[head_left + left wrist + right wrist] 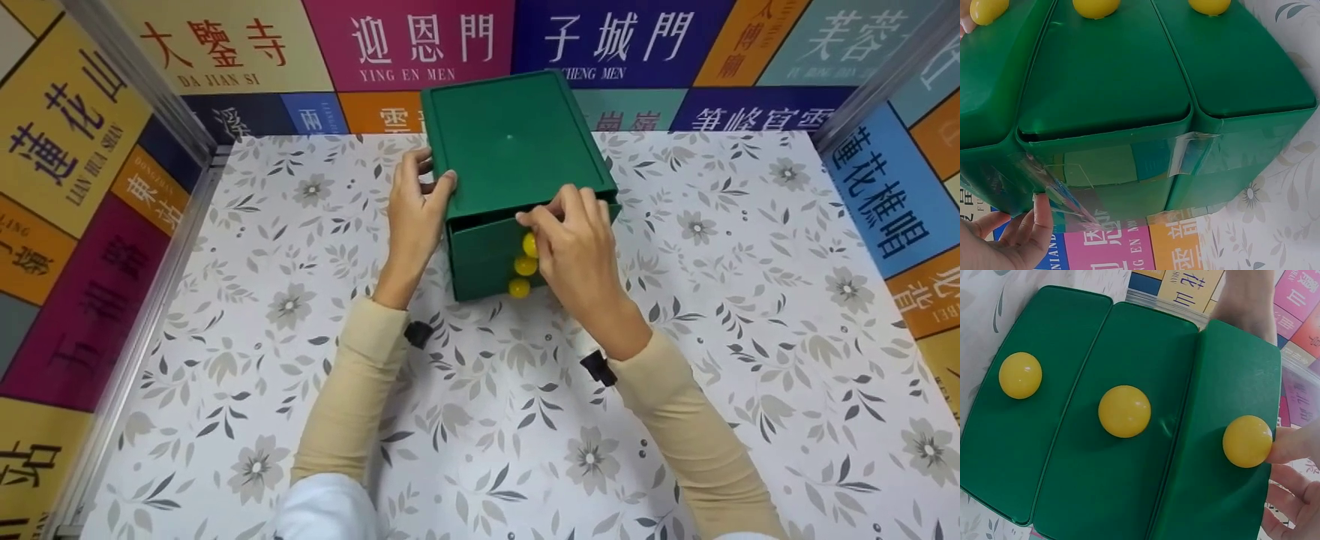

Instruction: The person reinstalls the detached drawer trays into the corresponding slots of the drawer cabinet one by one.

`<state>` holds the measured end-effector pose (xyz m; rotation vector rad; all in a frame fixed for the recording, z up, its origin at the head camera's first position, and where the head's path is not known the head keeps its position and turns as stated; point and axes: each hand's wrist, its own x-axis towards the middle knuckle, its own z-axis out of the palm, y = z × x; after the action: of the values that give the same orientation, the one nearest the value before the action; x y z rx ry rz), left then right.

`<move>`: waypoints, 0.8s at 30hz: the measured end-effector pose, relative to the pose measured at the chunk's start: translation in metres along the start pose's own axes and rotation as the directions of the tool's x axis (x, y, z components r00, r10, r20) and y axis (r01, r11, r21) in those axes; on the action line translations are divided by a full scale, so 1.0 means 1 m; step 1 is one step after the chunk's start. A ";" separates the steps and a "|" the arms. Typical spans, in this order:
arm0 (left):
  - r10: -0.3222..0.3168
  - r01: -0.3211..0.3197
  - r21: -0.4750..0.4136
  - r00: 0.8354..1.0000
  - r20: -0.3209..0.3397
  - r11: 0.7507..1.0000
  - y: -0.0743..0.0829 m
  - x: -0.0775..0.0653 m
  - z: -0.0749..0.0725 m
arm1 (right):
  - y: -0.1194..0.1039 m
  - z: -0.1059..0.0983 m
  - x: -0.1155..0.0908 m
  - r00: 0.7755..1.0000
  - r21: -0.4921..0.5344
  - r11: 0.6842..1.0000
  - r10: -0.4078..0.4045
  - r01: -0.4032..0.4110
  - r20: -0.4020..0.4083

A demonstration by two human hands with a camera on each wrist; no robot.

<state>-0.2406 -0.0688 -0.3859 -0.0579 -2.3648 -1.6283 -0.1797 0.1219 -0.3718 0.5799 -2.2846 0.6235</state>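
A green plastic drawer cabinet has three stacked drawers with round yellow knobs. Its top drawer stands slightly forward of the other two, leaving a dark gap under the cabinet's top. My right hand curls its fingers at that drawer's upper edge, beside its knob. The left hand rests against the cabinet's left side, thumb near the top edge; in the left wrist view its fairly straight fingers touch the side. Both lower drawers, with the middle knob and bottom knob, sit flush.
The cabinet stands at the back of a table covered in white floral cloth. Colourful panels with printed characters wall the back and both sides. Clear tape runs across the cabinet's side.
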 end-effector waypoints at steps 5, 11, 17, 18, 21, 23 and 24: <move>0.011 -0.011 0.002 1.000 0.000 1.000 0.000 0.000 -0.001 | 0.001 0.005 0.003 1.000 0.009 1.000 0.013 -0.013 -0.014; 0.005 -0.005 -0.003 1.000 0.004 1.000 -0.001 -0.001 0.000 | -0.001 0.006 0.004 0.999 -0.008 1.000 0.029 -0.029 0.015; -0.005 0.005 -0.013 1.000 0.010 1.000 -0.001 0.000 0.000 | 0.000 0.004 0.006 0.998 -0.062 0.998 0.016 -0.013 0.054; -0.006 0.006 -0.014 1.000 0.008 1.000 -0.001 0.000 0.000 | 0.000 0.005 0.006 0.998 -0.068 0.998 0.014 -0.010 0.056; -0.004 0.004 -0.013 1.000 0.006 1.000 -0.001 0.000 -0.001 | 0.001 0.005 0.007 0.998 -0.084 0.996 0.013 -0.008 0.060; -0.004 0.005 -0.012 1.000 0.005 1.000 -0.001 0.000 -0.001 | 0.002 0.007 0.007 0.998 -0.095 0.995 0.015 -0.010 0.059; -0.004 0.004 -0.011 1.000 0.005 1.000 -0.001 0.000 -0.001 | 0.002 0.007 0.008 0.998 -0.099 0.995 0.018 -0.012 0.058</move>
<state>-0.2402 -0.0697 -0.3865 -0.0590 -2.3611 -1.6452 -0.1893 0.1175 -0.3713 0.5400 -2.3616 0.5031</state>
